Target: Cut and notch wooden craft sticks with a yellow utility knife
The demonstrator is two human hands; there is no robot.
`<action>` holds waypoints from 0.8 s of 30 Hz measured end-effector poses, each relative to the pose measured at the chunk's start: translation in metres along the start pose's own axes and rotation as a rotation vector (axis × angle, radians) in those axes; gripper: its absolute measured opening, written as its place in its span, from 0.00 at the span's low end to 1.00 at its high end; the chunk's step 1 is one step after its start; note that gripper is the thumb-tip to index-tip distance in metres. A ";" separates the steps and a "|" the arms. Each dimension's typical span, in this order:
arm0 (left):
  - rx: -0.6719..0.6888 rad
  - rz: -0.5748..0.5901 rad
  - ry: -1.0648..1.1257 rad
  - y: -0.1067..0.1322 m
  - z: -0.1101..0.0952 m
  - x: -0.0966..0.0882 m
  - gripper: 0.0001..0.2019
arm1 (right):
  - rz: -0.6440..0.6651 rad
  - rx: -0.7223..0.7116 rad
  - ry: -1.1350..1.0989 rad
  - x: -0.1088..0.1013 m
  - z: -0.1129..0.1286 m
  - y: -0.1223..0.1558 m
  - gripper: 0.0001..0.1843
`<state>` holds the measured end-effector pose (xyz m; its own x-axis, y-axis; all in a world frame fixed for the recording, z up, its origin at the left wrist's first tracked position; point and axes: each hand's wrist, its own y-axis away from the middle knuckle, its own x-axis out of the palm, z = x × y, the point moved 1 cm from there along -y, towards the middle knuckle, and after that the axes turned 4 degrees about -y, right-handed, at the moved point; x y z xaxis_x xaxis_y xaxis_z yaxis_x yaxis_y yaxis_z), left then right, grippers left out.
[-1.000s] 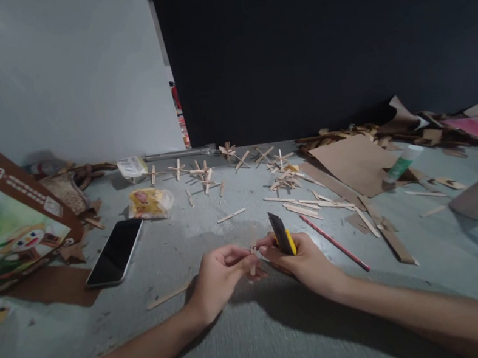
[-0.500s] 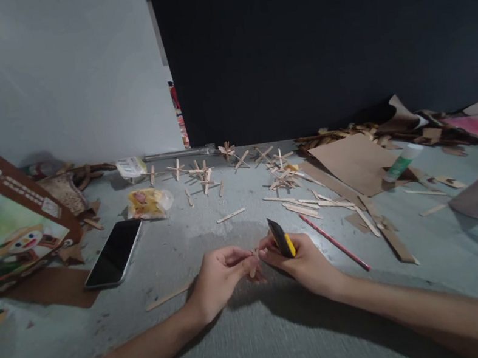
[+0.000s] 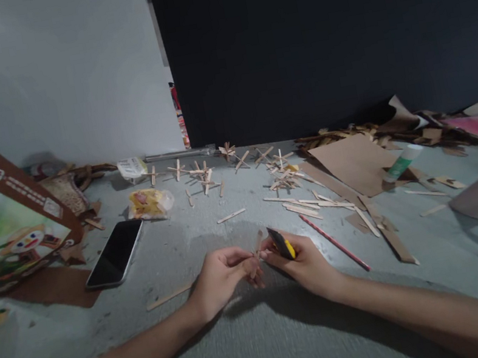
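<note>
wooden stick (image 3: 259, 239), small: between left hand (image 3: 228, 272) and right hand (image 3: 302, 261), equally near both; visible long axis pointing forward, lower end hidden. left hand: pinching it. right hand: wrapped around yellow-and-black cutter (image 3: 282, 243), tilted just right of the stick.

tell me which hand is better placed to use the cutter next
Probably the right hand: it holds the cutter, while the left hand seems to pinch a wooden stick.

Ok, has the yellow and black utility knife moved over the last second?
Yes, the knife has shifted: its dark tip, formerly higher in view than the far end of the red pencil, now sits lower and slightly left.
</note>
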<state>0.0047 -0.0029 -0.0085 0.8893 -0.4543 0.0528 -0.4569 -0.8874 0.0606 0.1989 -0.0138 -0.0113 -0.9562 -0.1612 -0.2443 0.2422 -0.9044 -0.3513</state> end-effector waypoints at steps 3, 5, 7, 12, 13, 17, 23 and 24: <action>0.005 0.005 0.004 0.000 0.001 0.000 0.22 | -0.001 -0.048 0.009 0.000 0.003 0.000 0.14; 0.002 0.010 0.014 0.001 0.001 0.000 0.22 | -0.001 -0.088 0.044 0.000 0.004 0.001 0.15; -0.003 0.012 0.022 0.001 0.002 0.000 0.22 | -0.009 -0.135 0.098 0.001 0.004 0.002 0.15; 0.004 0.028 0.026 0.001 0.001 0.000 0.21 | -0.031 -0.231 0.186 0.002 0.003 0.005 0.12; 0.007 0.029 0.022 0.001 0.001 0.000 0.21 | -0.029 -0.236 0.193 0.002 0.002 0.005 0.12; 0.022 0.029 0.014 -0.001 0.003 0.000 0.21 | -0.020 -0.235 0.208 0.002 0.002 0.006 0.13; 0.032 0.022 -0.008 -0.002 0.006 -0.002 0.21 | -0.014 -0.242 0.205 0.003 0.002 0.006 0.10; 0.032 0.019 -0.008 -0.001 0.006 -0.002 0.21 | -0.011 -0.239 0.203 0.003 0.003 0.006 0.10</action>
<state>0.0039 -0.0012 -0.0142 0.8805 -0.4719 0.0460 -0.4733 -0.8805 0.0273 0.1972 -0.0202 -0.0116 -0.9126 -0.0483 -0.4060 0.2867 -0.7834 -0.5514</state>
